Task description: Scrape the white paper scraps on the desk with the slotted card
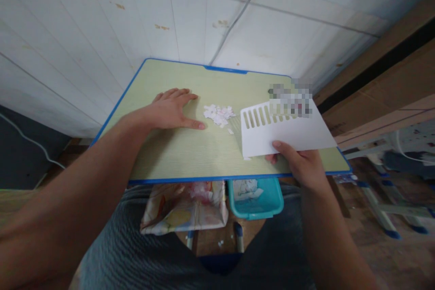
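My left hand (175, 108) rests on the pale green tabletop (190, 154), fingers spread, thumb pointing toward a small heap of white paper scraps (219, 114). A narrow gap separates the thumb from the heap, and nothing is in that hand. To the right, my right hand (299, 158) grips a white slotted board (272, 138) by its near edge, thumb on top and the other fingers mostly hidden beneath. The board is tilted over the table, its row of slots along the far side and its left edge close to the scraps. A few loose scraps lie near that edge.
Below the table's blue front edge (204, 178) are a patterned open box (186, 219) and a turquoise bin (256, 214) holding paper pieces. A white panelled wall (190, 22) rises behind. Cardboard boxes (380, 86) stand at right. A pixelated patch covers something at the table's back right.
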### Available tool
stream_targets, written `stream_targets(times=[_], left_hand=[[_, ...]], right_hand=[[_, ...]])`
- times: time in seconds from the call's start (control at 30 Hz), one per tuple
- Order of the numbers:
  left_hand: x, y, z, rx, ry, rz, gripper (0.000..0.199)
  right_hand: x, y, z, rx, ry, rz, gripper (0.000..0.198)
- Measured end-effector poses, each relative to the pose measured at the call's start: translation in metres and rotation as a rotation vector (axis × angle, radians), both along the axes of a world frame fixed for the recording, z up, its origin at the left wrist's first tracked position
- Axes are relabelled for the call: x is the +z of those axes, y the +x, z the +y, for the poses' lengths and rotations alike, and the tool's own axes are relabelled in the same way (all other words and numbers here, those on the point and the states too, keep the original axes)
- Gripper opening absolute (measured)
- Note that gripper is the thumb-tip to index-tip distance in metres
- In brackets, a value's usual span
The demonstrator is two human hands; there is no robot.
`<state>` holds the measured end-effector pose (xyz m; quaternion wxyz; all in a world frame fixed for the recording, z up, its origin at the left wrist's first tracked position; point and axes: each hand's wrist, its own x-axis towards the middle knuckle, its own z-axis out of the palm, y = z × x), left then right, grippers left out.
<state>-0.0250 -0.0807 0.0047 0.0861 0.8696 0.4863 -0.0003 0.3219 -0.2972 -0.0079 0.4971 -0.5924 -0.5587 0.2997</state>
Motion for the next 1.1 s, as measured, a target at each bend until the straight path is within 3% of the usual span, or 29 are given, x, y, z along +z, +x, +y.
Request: stream_targets(times=[0.17,0.3,0.47,0.7,0.97,1.1], left_hand=[[0.000,0.000,-0.002,0.006,-0.007,-0.008,0.133],[0.001,0.000,-0.002,0.005,0.003,0.011,0.135],[0.001,0.000,-0.001,0.003,-0.007,0.003,0.136],[0.003,0.000,-0.003,0.006,-0.022,-0.005,0.136],[0.002,0.001,-0.002,0.004,-0.013,0.013,0.133],[0.001,0.000,-0.001,0.000,-0.016,0.004,0.132]], right_hand=[[-0.002,-0.004,0.001,-0.040,0.029,-0.023,0.046],[-0.002,-0.002,0.003,-0.083,0.024,0.082,0.039],[0.000,0.000,0.002,-0.029,-0.012,0.012,0.042],[-0.013,0.009,0.003,-0.047,-0.035,0.111,0.026],[-0.012,0.010,0.000,-0.068,-0.089,0.194,0.016],[-0.013,0.009,0.002,-0.067,0.001,0.237,0.019]])
